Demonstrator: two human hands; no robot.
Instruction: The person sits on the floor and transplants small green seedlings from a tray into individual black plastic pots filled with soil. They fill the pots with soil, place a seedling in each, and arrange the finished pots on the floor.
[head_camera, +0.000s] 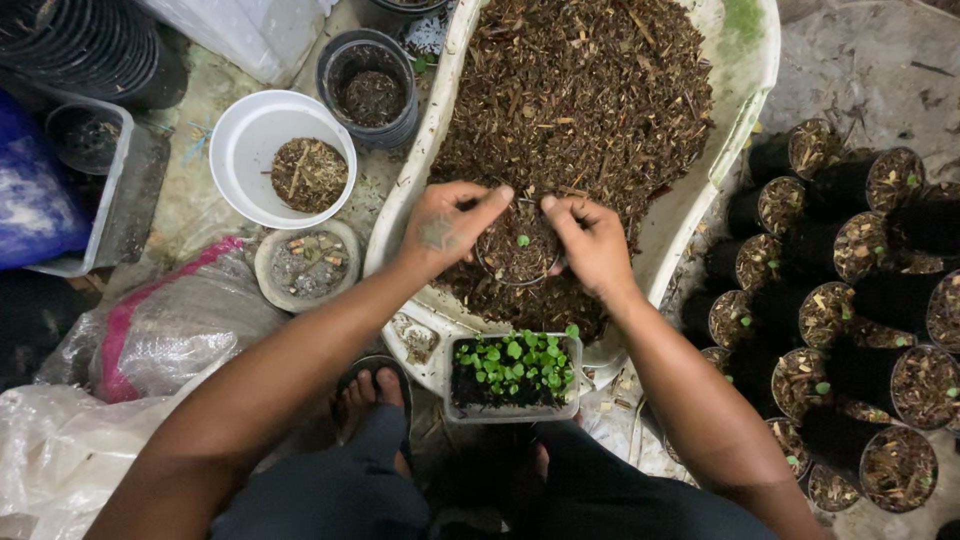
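My left hand (447, 225) and my right hand (590, 243) both grip a small round pot (517, 250) filled with brown mulch, with one tiny green seedling in its middle. The pot rests in a large white tub (745, 75) heaped with brown chopped mulch (580, 90). Just below the hands, a clear rectangular tray of small green seedlings (515, 372) in dark soil leans on the tub's near rim. My sandalled foot (372, 395) shows under the left arm.
Several black filled pots (850, 310) stand in rows at the right. At the left are a white bowl (250, 125) holding some mulch, a black pot (370, 85), a shallow grey dish (308, 265), plastic bags (150, 330), stacked black pots (85, 45) and a blue container (35, 190).
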